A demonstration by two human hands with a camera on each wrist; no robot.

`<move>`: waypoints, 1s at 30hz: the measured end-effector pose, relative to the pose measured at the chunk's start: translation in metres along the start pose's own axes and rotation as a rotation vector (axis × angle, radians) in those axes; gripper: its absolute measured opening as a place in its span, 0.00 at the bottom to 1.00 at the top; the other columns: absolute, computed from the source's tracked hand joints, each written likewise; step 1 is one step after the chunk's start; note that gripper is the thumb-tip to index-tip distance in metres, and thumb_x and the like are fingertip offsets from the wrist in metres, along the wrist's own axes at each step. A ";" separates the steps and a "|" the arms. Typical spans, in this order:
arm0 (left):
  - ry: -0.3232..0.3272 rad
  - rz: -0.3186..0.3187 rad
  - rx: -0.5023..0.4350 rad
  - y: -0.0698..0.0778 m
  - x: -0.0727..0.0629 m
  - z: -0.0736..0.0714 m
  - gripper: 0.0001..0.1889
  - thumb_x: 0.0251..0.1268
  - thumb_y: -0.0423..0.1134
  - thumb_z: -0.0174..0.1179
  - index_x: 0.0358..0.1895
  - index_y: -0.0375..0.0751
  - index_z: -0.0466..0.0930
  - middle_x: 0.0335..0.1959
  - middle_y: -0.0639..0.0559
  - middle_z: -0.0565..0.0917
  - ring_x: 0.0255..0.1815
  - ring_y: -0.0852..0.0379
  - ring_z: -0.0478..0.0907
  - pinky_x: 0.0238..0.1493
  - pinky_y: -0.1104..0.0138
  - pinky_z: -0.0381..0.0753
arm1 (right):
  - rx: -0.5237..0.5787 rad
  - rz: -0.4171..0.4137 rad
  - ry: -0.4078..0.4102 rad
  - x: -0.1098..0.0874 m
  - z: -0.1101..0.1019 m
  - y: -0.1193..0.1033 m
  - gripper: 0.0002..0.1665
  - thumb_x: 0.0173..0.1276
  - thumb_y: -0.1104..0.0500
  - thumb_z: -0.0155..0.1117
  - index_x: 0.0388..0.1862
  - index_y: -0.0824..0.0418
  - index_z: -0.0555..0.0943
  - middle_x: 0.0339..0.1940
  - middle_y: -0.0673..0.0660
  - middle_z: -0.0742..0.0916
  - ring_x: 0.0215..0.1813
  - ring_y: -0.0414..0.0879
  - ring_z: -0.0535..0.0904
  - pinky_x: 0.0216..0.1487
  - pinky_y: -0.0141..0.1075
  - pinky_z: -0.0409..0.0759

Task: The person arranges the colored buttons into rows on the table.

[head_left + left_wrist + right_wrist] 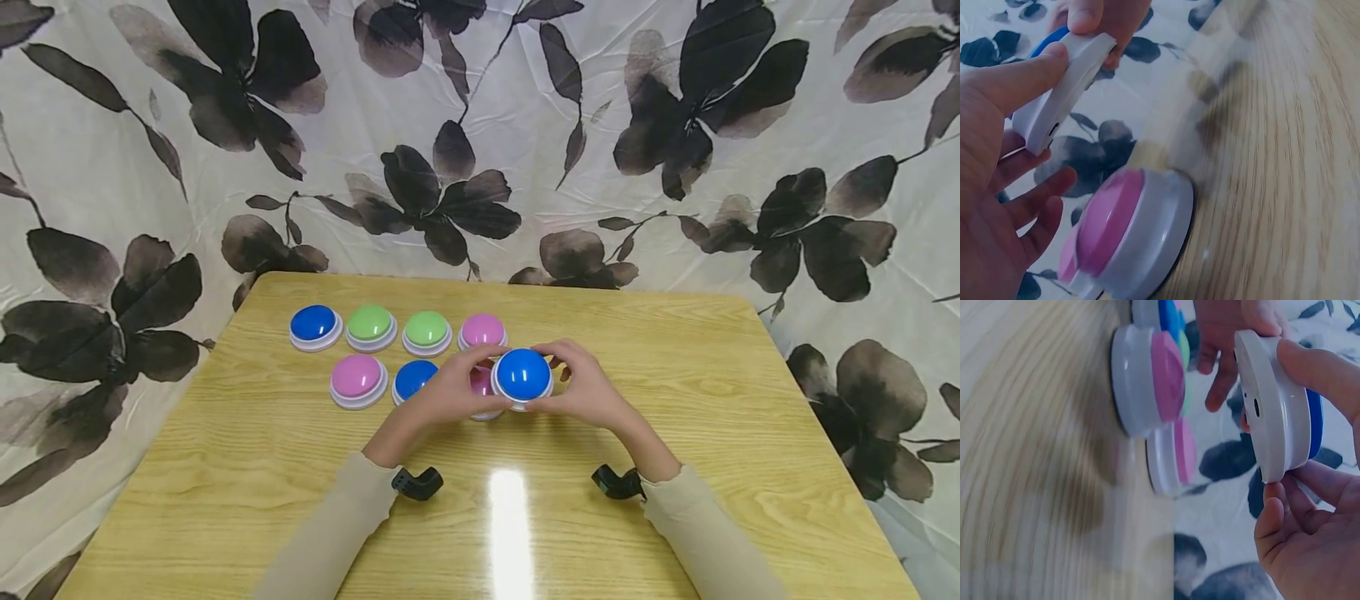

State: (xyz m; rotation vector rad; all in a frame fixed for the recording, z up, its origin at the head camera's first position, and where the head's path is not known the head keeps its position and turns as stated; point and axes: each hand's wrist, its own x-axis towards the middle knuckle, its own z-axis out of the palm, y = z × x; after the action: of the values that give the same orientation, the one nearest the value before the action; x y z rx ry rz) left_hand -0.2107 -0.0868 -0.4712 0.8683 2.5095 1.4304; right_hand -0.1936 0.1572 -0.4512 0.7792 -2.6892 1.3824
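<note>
A round push button with a blue dome and white base is held up off the table between both hands. My left hand pinches its left rim, and my right hand grips the right rim, thumbs and fingers on the white base. In the right wrist view the underside of the white base shows small dark holes. Just behind and left of it, a pink button sits on the table, partly hidden by the left hand; its pink dome is plain in the left wrist view.
On the wooden table stand two rows of buttons. The back row holds a blue button, two green ones and a pink one. In front are a pink button and a blue one. Floral cloth hangs behind.
</note>
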 end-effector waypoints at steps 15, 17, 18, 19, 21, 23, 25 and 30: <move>0.067 -0.014 0.079 -0.020 -0.043 -0.050 0.38 0.52 0.55 0.72 0.68 0.53 0.69 0.59 0.55 0.76 0.56 0.53 0.74 0.55 0.54 0.76 | 0.070 -0.037 -0.068 0.041 0.050 -0.028 0.44 0.45 0.52 0.84 0.61 0.59 0.76 0.51 0.52 0.79 0.50 0.47 0.73 0.46 0.44 0.79; 0.087 -0.025 0.090 -0.024 -0.050 -0.057 0.39 0.52 0.56 0.73 0.68 0.53 0.69 0.60 0.55 0.76 0.56 0.52 0.74 0.55 0.54 0.76 | 0.071 -0.053 -0.077 0.047 0.058 -0.031 0.44 0.44 0.52 0.84 0.61 0.60 0.76 0.51 0.52 0.79 0.50 0.47 0.74 0.46 0.43 0.80; 0.097 -0.031 0.094 -0.026 -0.054 -0.060 0.39 0.51 0.56 0.73 0.68 0.54 0.69 0.60 0.54 0.76 0.57 0.52 0.74 0.55 0.53 0.76 | 0.067 -0.061 -0.086 0.050 0.062 -0.033 0.44 0.44 0.52 0.84 0.61 0.60 0.76 0.51 0.52 0.80 0.50 0.46 0.74 0.47 0.42 0.80; 0.108 -0.037 0.098 -0.028 -0.058 -0.063 0.39 0.50 0.55 0.73 0.67 0.53 0.70 0.60 0.54 0.76 0.56 0.52 0.74 0.55 0.53 0.76 | 0.063 -0.064 -0.094 0.053 0.067 -0.035 0.45 0.44 0.51 0.84 0.61 0.60 0.76 0.51 0.52 0.80 0.50 0.46 0.74 0.47 0.42 0.80; 0.126 -0.044 0.106 -0.033 -0.066 -0.069 0.39 0.49 0.54 0.75 0.67 0.52 0.70 0.60 0.54 0.76 0.56 0.52 0.73 0.54 0.53 0.76 | 0.064 -0.077 -0.116 0.059 0.076 -0.039 0.44 0.45 0.51 0.84 0.61 0.60 0.76 0.51 0.52 0.80 0.51 0.45 0.74 0.49 0.42 0.80; 0.135 -0.045 0.104 -0.038 -0.074 -0.074 0.39 0.48 0.53 0.76 0.66 0.51 0.71 0.60 0.54 0.76 0.54 0.53 0.74 0.52 0.52 0.77 | 0.073 -0.086 -0.134 0.063 0.084 -0.042 0.44 0.45 0.51 0.84 0.61 0.60 0.76 0.51 0.52 0.80 0.50 0.45 0.74 0.49 0.43 0.80; 0.142 -0.041 0.097 -0.041 -0.079 -0.079 0.39 0.48 0.51 0.76 0.66 0.50 0.72 0.59 0.54 0.77 0.53 0.53 0.74 0.50 0.51 0.77 | 0.083 -0.091 -0.140 0.067 0.091 -0.046 0.44 0.45 0.51 0.84 0.61 0.61 0.76 0.52 0.52 0.80 0.50 0.45 0.74 0.47 0.42 0.80; 0.168 -0.047 0.098 -0.047 -0.092 -0.094 0.37 0.48 0.49 0.77 0.65 0.50 0.73 0.58 0.53 0.78 0.53 0.52 0.73 0.51 0.50 0.76 | 0.079 -0.091 -0.157 0.075 0.104 -0.056 0.44 0.46 0.49 0.83 0.62 0.60 0.76 0.52 0.51 0.79 0.50 0.44 0.73 0.47 0.39 0.79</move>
State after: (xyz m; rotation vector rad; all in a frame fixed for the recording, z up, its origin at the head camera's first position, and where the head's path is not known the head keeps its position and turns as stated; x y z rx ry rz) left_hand -0.1894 -0.2244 -0.4739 0.7272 2.7239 1.4321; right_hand -0.2139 0.0183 -0.4543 1.0455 -2.6864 1.4737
